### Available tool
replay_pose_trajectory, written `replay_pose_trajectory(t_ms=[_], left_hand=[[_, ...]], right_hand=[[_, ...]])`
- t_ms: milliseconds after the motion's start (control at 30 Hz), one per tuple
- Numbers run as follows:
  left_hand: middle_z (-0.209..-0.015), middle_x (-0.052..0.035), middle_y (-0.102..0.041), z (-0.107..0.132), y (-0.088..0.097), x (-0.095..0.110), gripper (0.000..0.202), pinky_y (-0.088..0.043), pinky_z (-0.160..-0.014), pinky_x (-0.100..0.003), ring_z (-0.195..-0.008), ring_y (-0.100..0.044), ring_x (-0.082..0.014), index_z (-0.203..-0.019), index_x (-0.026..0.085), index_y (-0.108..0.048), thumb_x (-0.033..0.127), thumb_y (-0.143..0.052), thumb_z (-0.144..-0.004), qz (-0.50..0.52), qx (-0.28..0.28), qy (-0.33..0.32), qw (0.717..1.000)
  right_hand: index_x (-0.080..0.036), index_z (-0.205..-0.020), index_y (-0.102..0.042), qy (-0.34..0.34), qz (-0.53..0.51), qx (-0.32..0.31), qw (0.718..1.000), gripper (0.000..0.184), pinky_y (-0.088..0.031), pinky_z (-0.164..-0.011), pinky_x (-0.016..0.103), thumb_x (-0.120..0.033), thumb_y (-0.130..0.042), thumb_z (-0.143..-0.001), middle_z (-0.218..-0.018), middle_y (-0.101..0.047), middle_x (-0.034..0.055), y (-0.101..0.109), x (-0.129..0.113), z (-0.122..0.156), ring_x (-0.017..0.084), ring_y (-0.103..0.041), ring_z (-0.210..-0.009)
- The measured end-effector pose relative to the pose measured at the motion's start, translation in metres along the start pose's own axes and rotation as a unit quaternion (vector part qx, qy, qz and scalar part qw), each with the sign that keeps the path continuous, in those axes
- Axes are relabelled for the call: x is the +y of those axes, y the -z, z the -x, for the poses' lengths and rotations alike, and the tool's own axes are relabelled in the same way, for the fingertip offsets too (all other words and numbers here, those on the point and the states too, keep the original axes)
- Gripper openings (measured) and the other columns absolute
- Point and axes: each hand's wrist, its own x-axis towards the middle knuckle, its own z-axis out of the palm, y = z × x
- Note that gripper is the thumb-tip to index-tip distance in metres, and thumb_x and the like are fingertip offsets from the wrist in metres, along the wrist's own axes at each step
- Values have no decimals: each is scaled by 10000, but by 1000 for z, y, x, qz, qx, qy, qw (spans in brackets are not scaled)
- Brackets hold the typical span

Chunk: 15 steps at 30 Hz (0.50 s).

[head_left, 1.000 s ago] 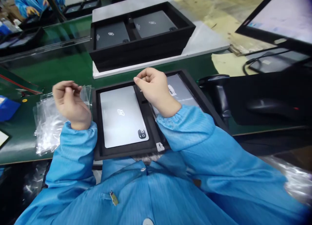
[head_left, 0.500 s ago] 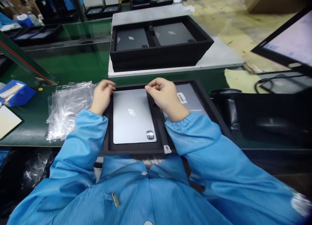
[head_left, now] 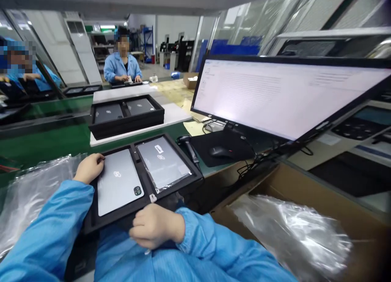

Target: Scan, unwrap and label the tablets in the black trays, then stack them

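Observation:
A silver tablet (head_left: pixel 117 192) lies back side up in the left compartment of a black foam tray (head_left: pixel 146 183). My left hand (head_left: pixel 90 168) is at its far left corner, fingers bent and pressed together; what they pinch, if anything, is hidden. Low in front of the tray, over my lap, my right hand (head_left: pixel 155 227) is closed in a fist. A small white bit shows just under it; I cannot tell whether the hand holds it. The tray's right compartment holds another tablet (head_left: pixel 166 166) in clear film, with a white label near its far end.
Clear plastic bags (head_left: pixel 29 200) lie left of the tray. Beyond it stands a black tray stack (head_left: pixel 128 121) with two tablets. To the right are a barcode scanner (head_left: pixel 188 147), a mouse (head_left: pixel 220 152), a monitor (head_left: pixel 275 94) and a carton (head_left: pixel 311 184) holding clear plastic. Two co-workers sit opposite.
My right hand has moved from the tablet's far edge down to my lap, closed. The left hand stays by the tablet's far left corner. The view has swung up and right.

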Motion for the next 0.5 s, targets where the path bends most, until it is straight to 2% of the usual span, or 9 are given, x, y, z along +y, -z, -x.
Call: replay_pose_trajectory(t_ms=[67, 133, 200, 267, 300, 367, 433, 500], left_hand=[[-1160, -217, -707, -1, 13, 26, 358, -508, -963, -472, -1092, -668, -390, -1086, 93, -709, 244, -462, -877, -40, -50, -14, 998], [-1144, -226, -706, 1, 17, 67, 347, -503, -961, -480, -1078, -669, -394, -1090, 92, -704, 274, -479, -900, -49, -61, -56, 995], [-1208, -196, -690, 6, 8, 121, 337, -481, -1003, -461, -1137, -647, -368, -1141, 134, -689, 304, -493, -926, -37, -51, -134, 989], [-1241, -153, -679, 14, -13, 178, 319, -484, -1012, -416, -1169, -635, -328, -1183, 182, -673, 315, -557, -917, -19, -74, -226, 971], [-1221, -143, -681, 18, -25, 204, 321, -498, -994, -404, -1154, -638, -321, -1170, 189, -675, 352, -612, -902, -13, -90, -258, 962], [-1248, -156, -651, 25, -49, 245, 405, -487, -1034, -400, -1217, -597, -331, -1167, 164, -664, 419, -711, -856, -4, -106, -304, 947], [-1330, -207, -578, 29, -67, 267, 486, -447, -1097, -435, -1304, -526, -360, -1212, 110, -627, 434, -719, -862, 0, -98, -319, 943], [-1374, -239, -520, 30, -77, 272, 519, -416, -1130, -465, -1330, -495, -377, -1252, 73, -590, 424, -697, -885, 4, -87, -323, 942]], right_hand=[[-226, -786, -606, -60, -12, 65, 996, 133, -412, -485, 269, -228, -541, -902, -603, -604, -13, 2, 1, 27, 147, -562, -523], [-226, -860, -627, -134, -21, 143, 980, 109, -456, -509, 273, -212, -530, -905, -616, -633, -1, 12, 3, 41, 153, -583, -520], [-235, -881, -633, -191, -6, 216, 957, 100, -480, -523, 287, -200, -541, -900, -622, -643, 7, 22, 1, 44, 166, -599, -523], [-237, -889, -633, -206, 15, 263, 943, 93, -483, -520, 300, -191, -553, -890, -633, -648, 17, 27, -4, 41, 180, -612, -532], [-235, -897, -632, -192, 22, 267, 944, 93, -478, -512, 303, -187, -553, -885, -637, -651, 20, 28, -7, 40, 183, -614, -532], [-234, -915, -626, -143, 29, 237, 960, 98, -452, -480, 304, -189, -544, -883, -636, -658, 20, 26, -11, 40, 181, -600, -509], [-238, -923, -620, -109, 34, 198, 973, 105, -415, -444, 305, -197, -530, -888, -616, -653, 10, 24, -13, 45, 173, -569, -471], [-244, -924, -613, -115, 38, 192, 974, 112, -401, -428, 306, -197, -520, -885, -607, -650, 4, 24, -13, 53, 169, -555, -455]])
